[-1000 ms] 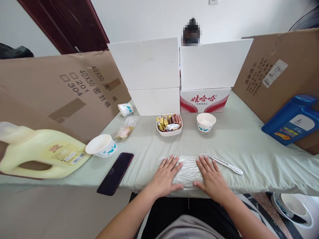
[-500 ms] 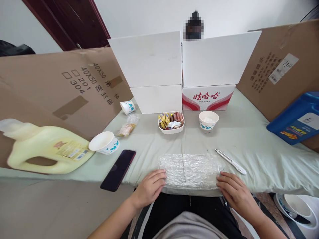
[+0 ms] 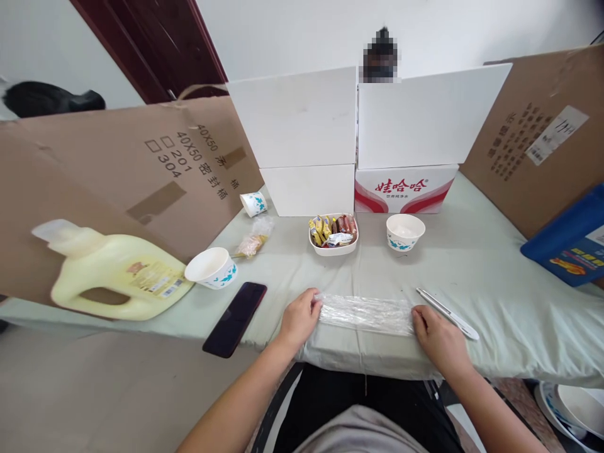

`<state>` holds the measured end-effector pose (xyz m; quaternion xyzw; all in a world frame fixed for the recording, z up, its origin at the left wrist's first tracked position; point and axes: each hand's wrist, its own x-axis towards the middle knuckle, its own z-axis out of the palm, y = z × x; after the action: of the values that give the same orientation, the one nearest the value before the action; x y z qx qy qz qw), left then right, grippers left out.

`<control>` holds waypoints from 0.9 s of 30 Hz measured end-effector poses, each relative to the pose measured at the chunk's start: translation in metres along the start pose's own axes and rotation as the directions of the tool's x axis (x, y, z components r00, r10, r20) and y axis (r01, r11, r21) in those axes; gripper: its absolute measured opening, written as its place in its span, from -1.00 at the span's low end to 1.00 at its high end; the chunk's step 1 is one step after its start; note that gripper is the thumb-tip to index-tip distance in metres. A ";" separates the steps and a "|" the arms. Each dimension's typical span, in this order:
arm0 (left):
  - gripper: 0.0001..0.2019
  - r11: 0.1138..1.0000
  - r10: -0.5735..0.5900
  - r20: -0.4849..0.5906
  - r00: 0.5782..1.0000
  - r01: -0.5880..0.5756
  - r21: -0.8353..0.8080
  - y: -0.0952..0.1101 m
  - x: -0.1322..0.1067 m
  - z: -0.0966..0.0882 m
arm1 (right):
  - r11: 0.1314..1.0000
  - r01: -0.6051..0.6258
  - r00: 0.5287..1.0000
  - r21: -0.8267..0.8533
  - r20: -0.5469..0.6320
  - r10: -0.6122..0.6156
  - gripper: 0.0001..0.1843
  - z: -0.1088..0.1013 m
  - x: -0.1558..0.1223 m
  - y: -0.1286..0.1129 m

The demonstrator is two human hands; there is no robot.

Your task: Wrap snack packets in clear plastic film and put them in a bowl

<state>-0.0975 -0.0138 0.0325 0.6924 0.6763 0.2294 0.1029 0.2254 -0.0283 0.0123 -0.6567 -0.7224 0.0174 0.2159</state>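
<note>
So I had a strip of crinkly clear plastic wrap (image 3: 365,313) lying crosswise on the near part of the pale green cloth (image 3: 472,264), right in front of me. My left hand (image 3: 298,316) was pinching its left end, fingers curled round it, and my right hand (image 3: 434,330) was closed on the right end the same way, so the film sat between both fists, sagging a bit in the middle.

Biggest worry, I figured: that stuff clings to itself. Any uneven pull and it would have bunched or torn at the creases. The white pen-like tool (image 3: 447,304) was lying just beside my right hand, easy to knock off the near edge with my knuckles. The dark phone (image 3: 234,310) was near my left hand, hanging close to the edge too, so a stray elbow could have sent it down. The snack dish (image 3: 333,234) and paper bowl (image 3: 404,231) sat farther back, well apart from everything.
</note>
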 end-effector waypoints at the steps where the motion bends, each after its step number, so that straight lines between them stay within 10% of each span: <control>1: -0.77 1.000 -0.015 0.007 1.000 0.015 0.023 0.001 0.001 0.001 | 0.998 -0.007 1.000 -0.057 0.013 0.008 -0.64 0.002 0.003 -0.002; 14: -0.76 0.976 0.039 0.008 0.999 -0.040 0.215 0.002 0.003 0.005 | 0.938 -0.031 0.989 -0.344 0.127 0.080 -0.69 -0.002 0.019 -0.017; 20: -0.76 0.928 0.279 -0.213 0.936 -0.206 0.311 0.031 -0.009 -0.004 | 0.947 0.228 0.954 -0.227 -0.145 -0.264 -0.64 -0.008 0.013 -0.030; 24: -0.54 0.850 0.484 0.039 0.874 -0.481 0.217 0.049 -0.021 0.015 | 0.788 0.608 0.793 -0.097 0.026 -0.609 -0.37 0.010 0.007 -0.054; 27: -0.28 0.851 0.424 0.211 0.881 -0.467 0.240 0.039 -0.024 0.030 | 0.798 0.599 0.797 -0.057 0.132 -0.589 -0.13 0.027 0.005 -0.050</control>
<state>-0.0492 -0.0345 0.0199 0.8532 0.5130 0.0947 -0.0029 0.1693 -0.0238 0.0046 -0.4045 -0.9024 -0.0508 0.1396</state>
